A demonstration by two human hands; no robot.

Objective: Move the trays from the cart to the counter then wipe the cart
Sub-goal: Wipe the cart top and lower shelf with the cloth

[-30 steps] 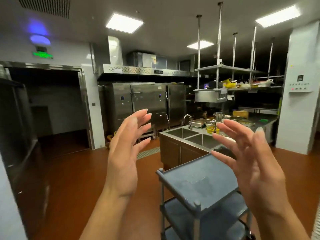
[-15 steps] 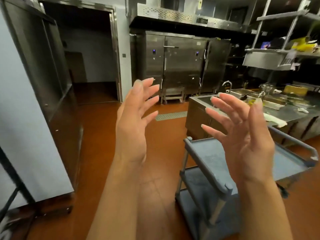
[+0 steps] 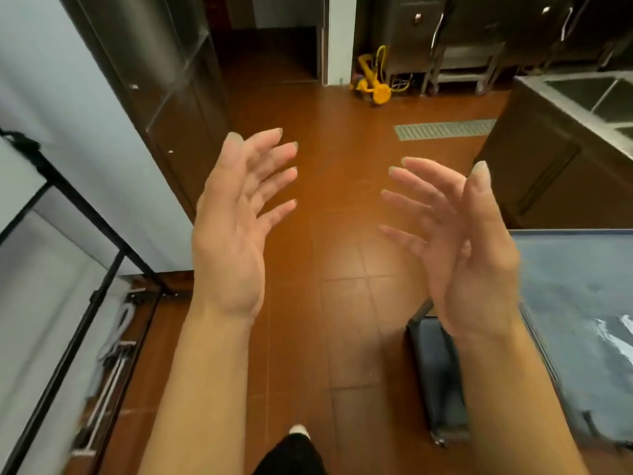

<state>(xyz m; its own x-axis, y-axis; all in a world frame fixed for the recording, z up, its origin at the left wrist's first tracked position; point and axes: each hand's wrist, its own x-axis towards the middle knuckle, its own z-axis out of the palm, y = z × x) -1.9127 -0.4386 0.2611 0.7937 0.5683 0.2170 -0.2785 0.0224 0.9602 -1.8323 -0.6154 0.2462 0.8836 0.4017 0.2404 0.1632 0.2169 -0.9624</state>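
Floor point(image 3: 335, 207) dominated the view. Counter point(image 3: 561, 108) at upper right, cart point(image 3: 579, 289) at right, its top bare, no trays visible. Left hand point(image 3: 236, 228) and right hand point(image 3: 459, 248) raised, fingers spread, empty. Wiping step likely next; needs a cloth.

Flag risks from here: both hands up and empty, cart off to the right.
1. Both hands, left and right, hold no cloth, and none shows, so wiping may stall.
2. The cart has a pale, shiny patch, possibly wet residue; bare hands could smear it.
3. A yellow hose lies on the floor ahead: a likely trip hazard if the person walks that way.
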